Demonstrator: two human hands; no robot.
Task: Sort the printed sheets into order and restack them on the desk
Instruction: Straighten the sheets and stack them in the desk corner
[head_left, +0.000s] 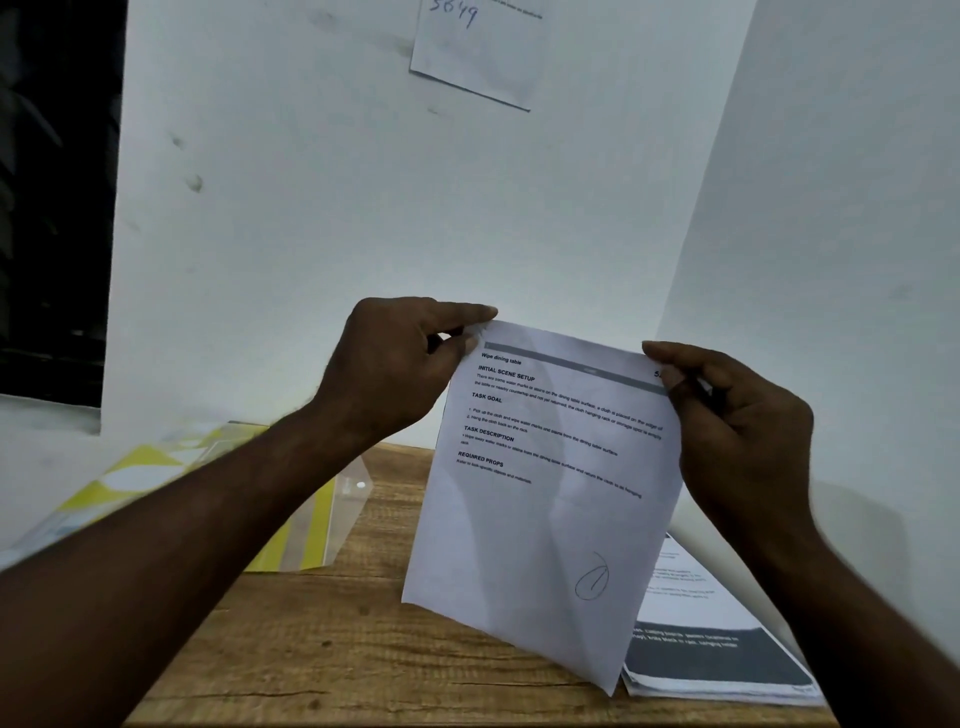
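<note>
I hold one printed sheet (540, 499) upright over the wooden desk (363, 644); it is headed "Wipe dining table" and has a pen circle drawn near its bottom. My left hand (400, 364) pinches its top left corner. Its top right corner is pinched by my right hand (737, 431). A stack of other printed sheets (711, 654) lies flat on the desk at the lower right, partly hidden behind the held sheet and my right forearm.
A yellow-and-clear plastic document folder (306, 519) lies on the desk's left side. White wall panels rise behind the desk, with a paper note (478, 52) stuck high up. A rolled white sheet (727, 540) leans at the right.
</note>
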